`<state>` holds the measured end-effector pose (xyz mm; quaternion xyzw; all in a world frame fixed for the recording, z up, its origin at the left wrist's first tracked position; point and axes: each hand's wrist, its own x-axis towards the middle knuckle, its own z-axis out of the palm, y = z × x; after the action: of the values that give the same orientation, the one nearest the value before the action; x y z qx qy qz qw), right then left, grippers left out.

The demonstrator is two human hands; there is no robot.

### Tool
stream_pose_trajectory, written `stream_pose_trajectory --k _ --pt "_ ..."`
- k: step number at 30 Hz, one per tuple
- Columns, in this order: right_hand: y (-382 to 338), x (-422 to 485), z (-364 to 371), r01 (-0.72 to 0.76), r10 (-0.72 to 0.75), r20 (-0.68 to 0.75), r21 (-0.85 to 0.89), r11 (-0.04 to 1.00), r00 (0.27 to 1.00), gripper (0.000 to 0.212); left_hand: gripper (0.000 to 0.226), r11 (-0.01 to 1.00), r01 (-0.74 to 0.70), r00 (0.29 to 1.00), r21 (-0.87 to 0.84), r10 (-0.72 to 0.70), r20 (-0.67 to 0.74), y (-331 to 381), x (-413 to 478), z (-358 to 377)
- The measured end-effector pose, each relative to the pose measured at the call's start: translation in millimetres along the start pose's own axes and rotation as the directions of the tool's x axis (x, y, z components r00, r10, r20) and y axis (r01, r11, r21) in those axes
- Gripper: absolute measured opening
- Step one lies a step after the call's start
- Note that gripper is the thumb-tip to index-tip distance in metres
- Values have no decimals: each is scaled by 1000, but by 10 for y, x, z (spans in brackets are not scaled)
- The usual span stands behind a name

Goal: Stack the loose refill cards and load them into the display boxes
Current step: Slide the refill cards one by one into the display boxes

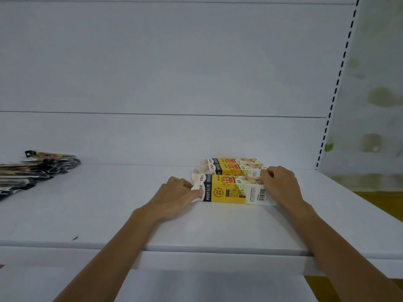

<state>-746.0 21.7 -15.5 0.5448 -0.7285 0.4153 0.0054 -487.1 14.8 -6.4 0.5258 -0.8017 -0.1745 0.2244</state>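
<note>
L hand (174, 192) & R hand (281, 184) gripping opposite ends of front display box (231, 190), fingers curling round it, prob steadying it for loading. Box lying w/ spare boxes (231, 165) twd back-right of shelf (109, 214). Refill cards (32, 171) sitting loose at left edge, not yet stacked.

The shelf (109, 203) is plain white with a faint bluish cast. The back panel (174, 62) is the same white, crossed by one thin dark seam line. The front display box (231, 190) is bright yellow in the middle with white ends. It has a black band with white print, red lettering and a black barcode on white. The display boxes behind it (233, 165) repeat that yellow, white and black scheme. The pile of refill cards (32, 171) is mostly black, streaked with orange, red and white. The upright (340, 77) is white with a row of black slots. The wall (379, 83) is pale green with blurred olive blotches.
</note>
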Motion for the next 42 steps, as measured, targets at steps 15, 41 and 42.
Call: stream_pose_trajectory --k 15,41,42 --pt "-1917 218 413 464 -474 44 144 874 880 41 27 989 22 943 147 28 -332 -1136 -262 -934" --pt "-5617 -670 3136 577 -613 195 213 789 766 52 27 993 32 889 112 23 -457 -4690 -840 -3274" --pt "-5606 -644 3121 571 -604 188 204 795 774 52 27 994 21 897 107 29 -441 -4721 -782 -3272"
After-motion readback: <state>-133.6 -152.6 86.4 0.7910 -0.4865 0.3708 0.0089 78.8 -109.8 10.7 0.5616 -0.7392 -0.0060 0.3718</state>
